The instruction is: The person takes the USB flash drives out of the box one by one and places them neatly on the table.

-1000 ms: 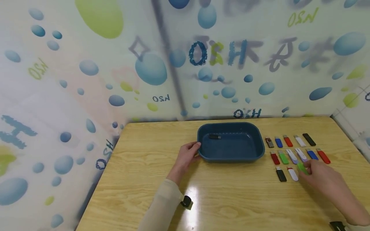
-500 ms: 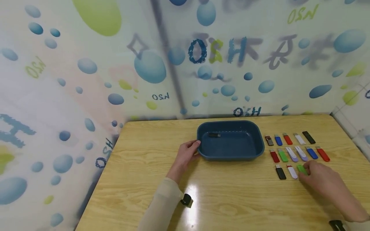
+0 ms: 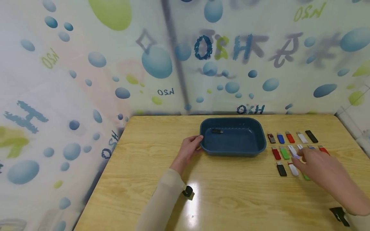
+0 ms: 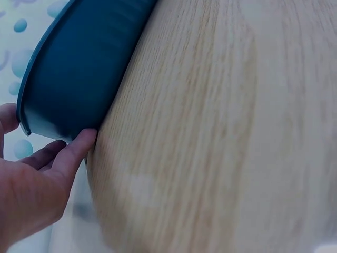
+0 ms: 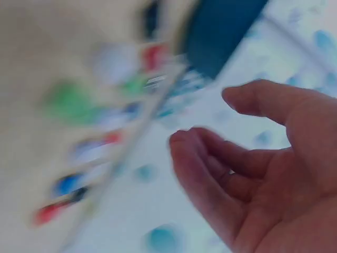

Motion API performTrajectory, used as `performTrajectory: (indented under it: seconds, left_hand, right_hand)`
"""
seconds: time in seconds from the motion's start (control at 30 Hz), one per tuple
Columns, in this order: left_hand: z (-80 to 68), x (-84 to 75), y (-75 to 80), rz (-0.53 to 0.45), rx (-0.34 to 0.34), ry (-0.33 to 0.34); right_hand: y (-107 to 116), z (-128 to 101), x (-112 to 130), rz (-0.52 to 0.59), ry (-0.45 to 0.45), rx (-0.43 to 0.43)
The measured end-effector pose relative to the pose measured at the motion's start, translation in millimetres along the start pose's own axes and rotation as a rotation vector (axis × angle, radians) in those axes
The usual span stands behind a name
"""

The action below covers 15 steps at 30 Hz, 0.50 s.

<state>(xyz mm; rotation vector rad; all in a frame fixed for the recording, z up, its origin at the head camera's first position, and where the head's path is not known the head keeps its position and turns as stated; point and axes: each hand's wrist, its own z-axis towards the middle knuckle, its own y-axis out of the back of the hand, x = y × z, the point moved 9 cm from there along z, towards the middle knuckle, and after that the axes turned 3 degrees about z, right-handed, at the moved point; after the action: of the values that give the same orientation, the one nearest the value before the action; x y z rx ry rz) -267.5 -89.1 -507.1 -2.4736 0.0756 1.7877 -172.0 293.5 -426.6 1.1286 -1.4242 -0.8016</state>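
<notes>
My left hand (image 3: 189,149) holds the near left corner of a dark blue plastic tray (image 3: 232,153); in the left wrist view the thumb is at its rim and the fingertips touch low on its wall. Inside the tray lies one black USB stick (image 3: 217,131). My right hand (image 3: 323,165) hovers over the rows of USB sticks on the right, thumb and fingers apart with nothing between them. Partly hidden beneath it is a green USB stick (image 3: 306,176). Left of that lie a white USB stick (image 3: 293,169) and a black one (image 3: 281,169).
Several more USB sticks, such as a dark red one (image 3: 276,153), another green one (image 3: 284,153) and a long black one (image 3: 311,136), form rows right of the tray. They lie on a wooden table (image 3: 138,173) against a patterned wall (image 3: 162,102).
My right hand has let go of the green USB stick in the front row and lifted away, up over the row behind. My left hand stays at the tray. The head view has shifted slightly.
</notes>
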Motion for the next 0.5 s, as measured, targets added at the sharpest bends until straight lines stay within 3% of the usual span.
performTrajectory:
  seconds: [0.13,0.23,0.33,0.5]
  left_hand:
    - [5.7,-1.4,1.0,0.006,-0.004,-0.002]
    - [7.2,0.3,1.5,0.010,-0.001,-0.004]
    - [5.6,4.0,2.3,0.016,0.001,0.002]
    - [1.1,2.7,1.4,0.000,0.022,-0.011]
  right_hand:
    - [22,27,87,0.002,0.201,-0.104]
    - [19,58,138,-0.001,0.312,-0.131]
    - [6,88,168,-0.001,0.383,-0.141]
    - [-14,123,188,-0.003,0.431,-0.142]
